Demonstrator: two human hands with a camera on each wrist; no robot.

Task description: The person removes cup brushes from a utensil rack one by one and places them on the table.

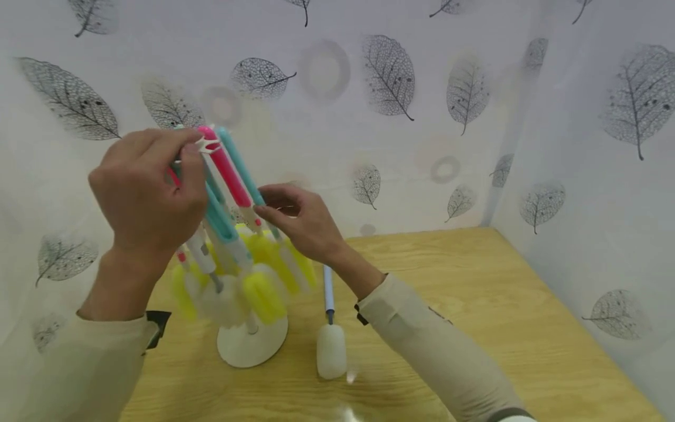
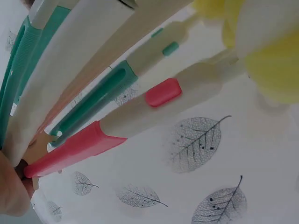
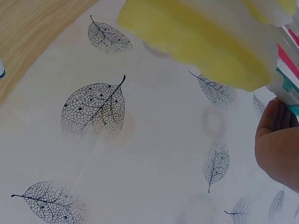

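Observation:
Several sponge bottle brushes hang head-down around a white stand with a round base. My left hand grips the top of this stand, where a white hook piece shows beside the fingers. With my right hand I pinch the turquoise handle of the rightmost brush between thumb and fingers. Its yellow and white sponge head fills the top of the right wrist view. A pink-handled brush hangs just left of it. The left wrist view shows the white pole close up.
A separate bottle brush with a white sponge head and a pale blue-grey handle lies on the wooden table, right of the base. Behind and at the sides hangs a white curtain with a leaf print.

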